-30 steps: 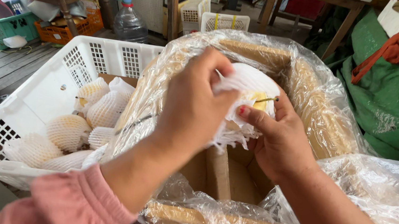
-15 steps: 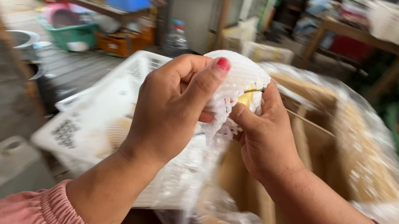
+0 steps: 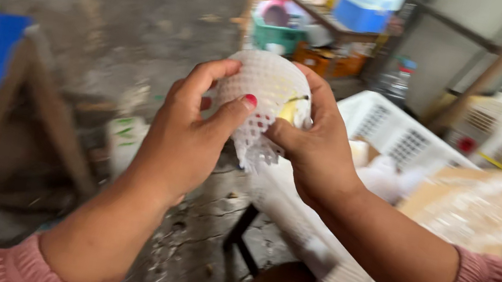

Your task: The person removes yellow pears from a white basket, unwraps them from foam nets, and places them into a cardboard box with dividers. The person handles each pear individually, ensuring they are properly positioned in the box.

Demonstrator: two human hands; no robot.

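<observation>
Your left hand (image 3: pixel 187 134) and right hand (image 3: pixel 311 148) together grip one round fruit in a white foam net sleeve (image 3: pixel 264 89), held in the air at upper centre of the frame. Left fingers curl over its left side, thumb pressed against the mesh. Right fingers wrap its right side, thumb pinching the sleeve's loose lower edge. A white slotted basket (image 3: pixel 396 128) sits right of centre, blurred; a plastic-lined cardboard box (image 3: pixel 491 208) lies at far right.
</observation>
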